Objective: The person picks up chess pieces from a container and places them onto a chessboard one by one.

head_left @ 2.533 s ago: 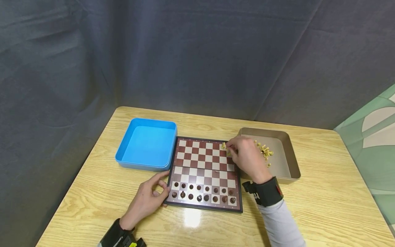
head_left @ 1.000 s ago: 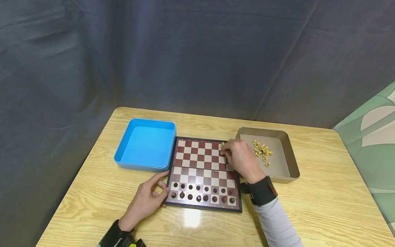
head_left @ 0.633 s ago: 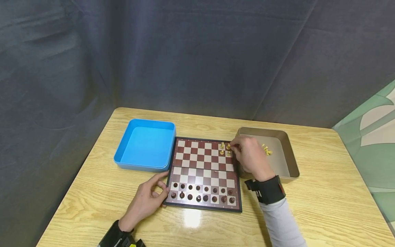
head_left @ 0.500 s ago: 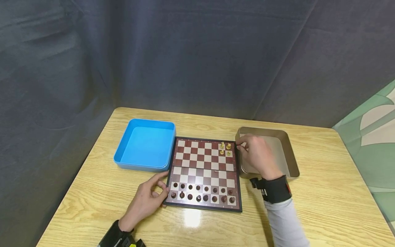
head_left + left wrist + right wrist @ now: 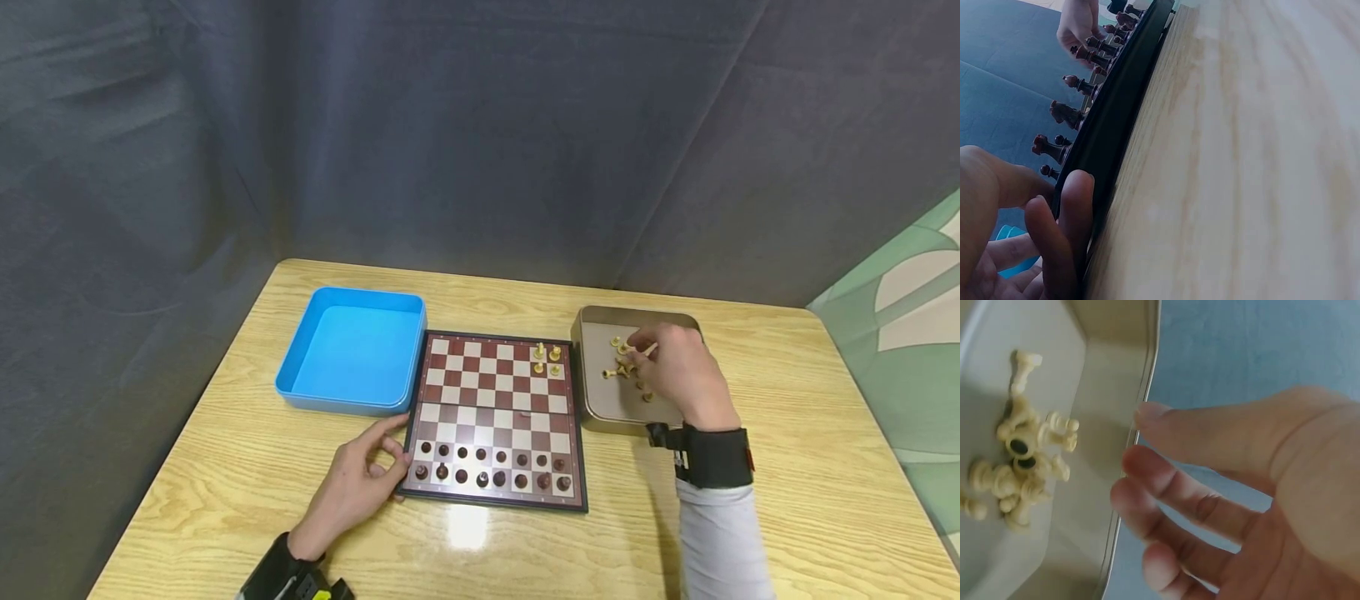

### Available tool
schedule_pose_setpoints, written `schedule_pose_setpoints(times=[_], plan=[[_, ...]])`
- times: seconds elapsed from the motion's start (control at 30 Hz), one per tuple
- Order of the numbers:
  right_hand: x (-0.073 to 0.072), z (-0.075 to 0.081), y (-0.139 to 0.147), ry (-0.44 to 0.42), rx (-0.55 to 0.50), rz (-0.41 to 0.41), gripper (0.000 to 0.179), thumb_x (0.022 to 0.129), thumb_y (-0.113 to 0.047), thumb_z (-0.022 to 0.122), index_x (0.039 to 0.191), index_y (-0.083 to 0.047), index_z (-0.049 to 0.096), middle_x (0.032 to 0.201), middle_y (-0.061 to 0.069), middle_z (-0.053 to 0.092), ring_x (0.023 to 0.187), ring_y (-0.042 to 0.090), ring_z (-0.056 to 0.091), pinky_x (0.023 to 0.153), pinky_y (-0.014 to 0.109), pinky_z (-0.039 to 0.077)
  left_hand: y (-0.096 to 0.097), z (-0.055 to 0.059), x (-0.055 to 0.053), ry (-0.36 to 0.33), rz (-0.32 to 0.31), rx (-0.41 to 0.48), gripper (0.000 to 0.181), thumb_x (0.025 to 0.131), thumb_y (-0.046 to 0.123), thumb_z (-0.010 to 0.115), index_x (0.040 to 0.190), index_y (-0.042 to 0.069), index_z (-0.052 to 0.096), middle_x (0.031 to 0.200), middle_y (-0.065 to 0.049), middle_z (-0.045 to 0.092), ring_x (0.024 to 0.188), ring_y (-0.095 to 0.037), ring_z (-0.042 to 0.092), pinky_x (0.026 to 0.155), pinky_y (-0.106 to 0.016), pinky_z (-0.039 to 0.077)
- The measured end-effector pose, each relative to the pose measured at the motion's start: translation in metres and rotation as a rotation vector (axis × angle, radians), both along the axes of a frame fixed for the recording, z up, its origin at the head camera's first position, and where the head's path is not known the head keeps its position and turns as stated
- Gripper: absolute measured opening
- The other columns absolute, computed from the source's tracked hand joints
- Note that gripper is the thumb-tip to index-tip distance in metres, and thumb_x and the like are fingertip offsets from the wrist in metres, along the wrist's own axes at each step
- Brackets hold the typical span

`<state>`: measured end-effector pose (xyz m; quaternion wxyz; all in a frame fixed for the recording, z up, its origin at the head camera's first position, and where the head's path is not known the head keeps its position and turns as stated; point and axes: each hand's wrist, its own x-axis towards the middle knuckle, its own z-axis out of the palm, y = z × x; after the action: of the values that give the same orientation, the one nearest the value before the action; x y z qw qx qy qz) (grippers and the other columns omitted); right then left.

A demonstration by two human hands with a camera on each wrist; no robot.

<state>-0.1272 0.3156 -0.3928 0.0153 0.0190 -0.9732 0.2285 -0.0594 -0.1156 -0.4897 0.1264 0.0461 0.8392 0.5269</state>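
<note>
A magnetic-style chessboard (image 5: 480, 385) lies on the table, dark chess pieces (image 5: 482, 479) filling its two near rows. Several pale yellow chess pieces (image 5: 554, 353) stand at its far right corner. My left hand (image 5: 352, 483) holds the board's near left edge; in the left wrist view its fingers (image 5: 1077, 203) press against the board's black side. Over the beige box (image 5: 626, 425) is my right hand (image 5: 678, 371), thumb and fingertips apart with nothing between them. Loose pale pieces (image 5: 1022, 450) lie heaped in that box, partly hidden by the hand in the head view.
A blue tray (image 5: 352, 354) with nothing in it stands left of the board, close to its edge. The beige box stands right against the board's right side. A dark curtain (image 5: 480, 142) hangs behind the wooden table (image 5: 795, 433).
My right hand set pale pieces at the board's far right corner, let go, and moved right over the beige box. The left hand stayed at the board's edge.
</note>
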Motion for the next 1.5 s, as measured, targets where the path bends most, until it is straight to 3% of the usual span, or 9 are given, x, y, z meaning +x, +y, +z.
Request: schedule_pose_setpoints(times=[0.43, 0.7, 0.83, 1.13, 1.5], plan=[[-0.003, -0.006, 0.008, -0.178, 0.12, -0.067, 0.023, 0.092, -0.009, 0.07, 0.111, 0.003, 0.076, 0.103, 0.022, 0.074, 0.09, 0.038, 0.071, 0.066, 0.054, 0.058, -0.001, 0.0, -0.001, 0.005, -0.012, 0.001, 0.058, 0.09, 0.007, 0.073, 0.146, 0.015, 0.058, 0.093, -0.001, 0.07, 0.048, -0.018, 0.065, 0.04, -0.025, 0.044], [-0.002, -0.009, 0.012, -0.229, 0.136, -0.127, 0.024, 0.091, -0.01, 0.067, 0.111, -0.003, 0.077, 0.108, 0.026, 0.073, 0.093, 0.046, 0.071, 0.064, 0.059, 0.057, -0.001, 0.001, 0.0, 0.007, -0.022, 0.003, 0.058, 0.091, 0.008, 0.073, 0.146, 0.015, 0.057, 0.093, -0.001, 0.07, 0.047, -0.018, 0.064, 0.039, -0.024, 0.043], [-0.002, -0.009, 0.014, -0.259, 0.126, -0.166, 0.023, 0.092, -0.011, 0.067, 0.112, -0.004, 0.077, 0.11, 0.026, 0.072, 0.091, 0.045, 0.071, 0.06, 0.055, 0.055, -0.001, 0.001, 0.0, -0.001, -0.023, 0.006, 0.058, 0.091, 0.008, 0.073, 0.147, 0.016, 0.057, 0.094, -0.001, 0.07, 0.047, -0.018, 0.065, 0.04, -0.024, 0.043], [-0.003, -0.013, 0.016, -0.25, 0.111, -0.179, 0.017, 0.092, -0.011, 0.069, 0.105, -0.005, 0.079, 0.109, 0.027, 0.073, 0.091, 0.047, 0.07, 0.061, 0.056, 0.054, -0.002, 0.001, 0.0, -0.007, -0.03, 0.014, 0.059, 0.092, 0.008, 0.073, 0.148, 0.016, 0.056, 0.095, -0.003, 0.07, 0.048, -0.019, 0.066, 0.039, -0.025, 0.044], [-0.005, -0.018, 0.013, -0.201, 0.105, -0.175, 0.016, 0.085, -0.001, 0.069, 0.097, -0.006, 0.078, 0.101, 0.023, 0.073, 0.084, 0.038, 0.069, 0.056, 0.048, 0.052, -0.002, 0.0, 0.0, -0.002, -0.033, 0.015, 0.058, 0.092, 0.009, 0.073, 0.147, 0.015, 0.056, 0.095, -0.002, 0.07, 0.048, -0.018, 0.066, 0.039, -0.025, 0.045]])
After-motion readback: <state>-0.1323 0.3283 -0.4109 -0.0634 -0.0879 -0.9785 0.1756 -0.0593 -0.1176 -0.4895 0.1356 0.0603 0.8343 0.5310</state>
